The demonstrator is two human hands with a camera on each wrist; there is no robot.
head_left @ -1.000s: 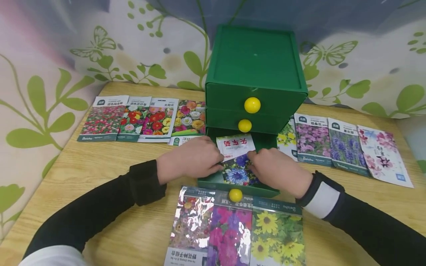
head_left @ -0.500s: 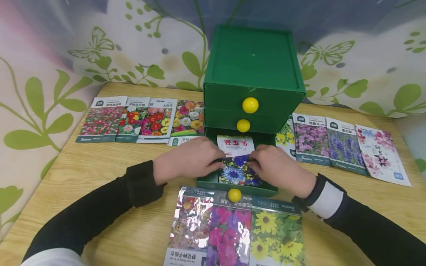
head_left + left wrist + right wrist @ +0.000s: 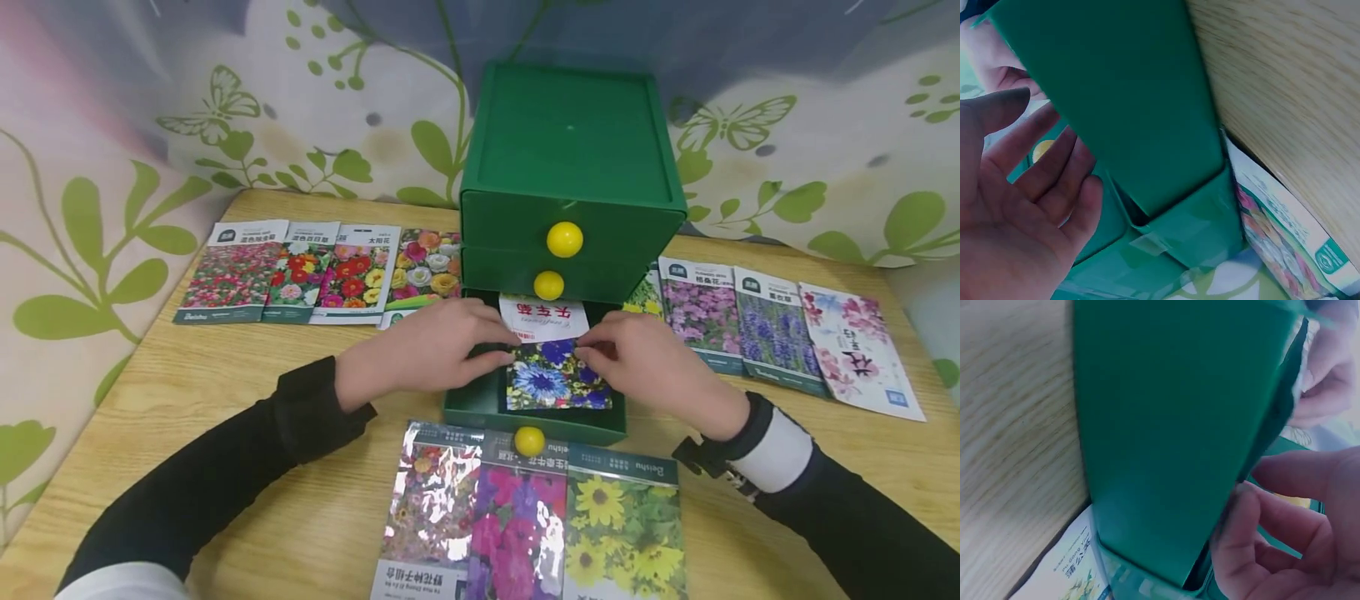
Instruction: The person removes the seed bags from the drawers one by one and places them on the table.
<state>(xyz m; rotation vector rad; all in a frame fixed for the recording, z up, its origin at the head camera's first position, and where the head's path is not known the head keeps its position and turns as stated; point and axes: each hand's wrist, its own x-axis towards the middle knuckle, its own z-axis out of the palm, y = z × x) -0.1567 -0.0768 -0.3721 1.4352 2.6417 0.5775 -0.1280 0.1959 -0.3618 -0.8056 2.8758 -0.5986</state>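
Note:
A flower seed packet point(image 3: 551, 379), with a blue-flower picture and a white upper part, lies bent across the pulled-out bottom drawer point(image 3: 480, 411) of a green drawer box point(image 3: 570, 129). At the packet's right edge, my right hand point(image 3: 652, 354) pinches it between thumb and forefinger; the right wrist view shows these fingertips together beside the drawer wall point(image 3: 1166, 425). My left hand point(image 3: 427, 346) is at the packet's left edge. Seen in the left wrist view, its fingers are extended, thumb apart from them, beside the drawer's other side point(image 3: 1116, 100).
Three seed packets overlap in front of the drawer, including a yellow-flower packet point(image 3: 626, 533). More packets line the left, such as a red-flower one point(image 3: 231, 271), and the right, such as a purple one point(image 3: 780, 329). Two drawers with yellow knobs point(image 3: 564, 240) sit closed above.
The blue-flower packet has shifted slightly back and right in the drawer, its lower edge no longer close to the drawer front. Both hands have moved with it, the right one farther.

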